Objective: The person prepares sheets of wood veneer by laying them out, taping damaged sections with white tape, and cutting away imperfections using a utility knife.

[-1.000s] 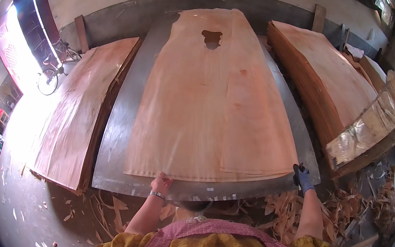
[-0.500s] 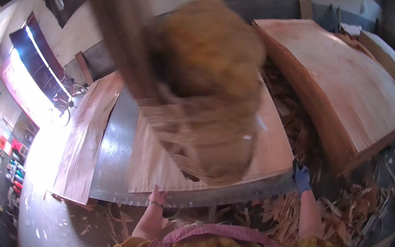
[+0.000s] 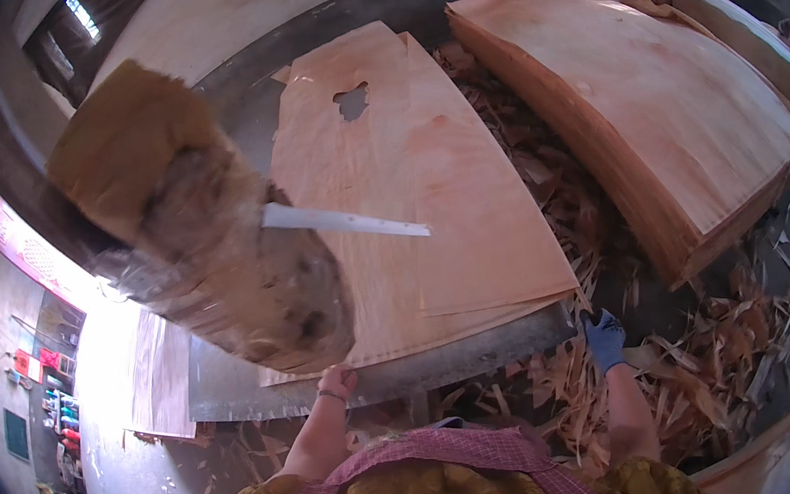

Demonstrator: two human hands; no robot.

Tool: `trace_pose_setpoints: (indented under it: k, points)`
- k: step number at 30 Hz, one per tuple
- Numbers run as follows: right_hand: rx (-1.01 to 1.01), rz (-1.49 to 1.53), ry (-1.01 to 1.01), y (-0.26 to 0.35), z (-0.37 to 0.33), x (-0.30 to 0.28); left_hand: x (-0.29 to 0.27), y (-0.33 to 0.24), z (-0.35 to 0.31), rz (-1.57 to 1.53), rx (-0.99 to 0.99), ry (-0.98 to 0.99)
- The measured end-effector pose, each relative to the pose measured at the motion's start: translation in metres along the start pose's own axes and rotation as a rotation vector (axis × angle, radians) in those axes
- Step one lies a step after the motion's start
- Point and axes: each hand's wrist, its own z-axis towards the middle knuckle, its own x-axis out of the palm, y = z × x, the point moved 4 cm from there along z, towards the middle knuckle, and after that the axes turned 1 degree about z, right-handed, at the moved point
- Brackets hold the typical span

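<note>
Veneer (image 3: 324,176) lies flat on the grey worktop (image 3: 232,401), running away from the person, with a ragged hole (image 3: 352,102) near its far end. A second sheet (image 3: 487,240) overlaps its right side. The bare left hand (image 3: 337,378), with a band (image 3: 332,396) at the wrist, is at the veneer's near edge, fingers bent and close together; whether it pinches the edge or only rests against it, I cannot tell. The right hand (image 3: 604,339), gloved in blue with dark fingertips, is just beside the near right corner of the sheets, fingers partly bent; whether they grip anything is too small to tell.

A bulky brown bundle (image 3: 215,232), with shiny clear film on part of it, looms before the camera and hides part of the worktop and the veneer's near left side. A white strip (image 3: 358,225) shows from its right edge. A tall stack (image 3: 636,109) of sheets stands to the right of the worktop, a paler stack (image 3: 163,376) to the left. Wood scraps (image 3: 709,382) litter the floor (image 3: 127,467) around the right hand. A checked apron (image 3: 448,447) crosses the person's mustard top (image 3: 421,493).
</note>
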Motion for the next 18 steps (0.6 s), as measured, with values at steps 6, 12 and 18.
trace_pose_setpoints:
  k: [6,12,18]
  points:
    - [-0.048,-0.001,-0.002,-0.018,0.032,0.02,0.009,0.009,-0.013,0.101,-0.083,-0.143]
    - [-0.054,0.018,0.028,-0.071,0.015,0.096,-0.006,-0.002,0.008,0.225,-0.026,-0.006]
    - [0.106,0.121,0.112,-0.116,-0.066,0.157,-0.004,-0.002,0.003,0.242,-0.18,0.014]
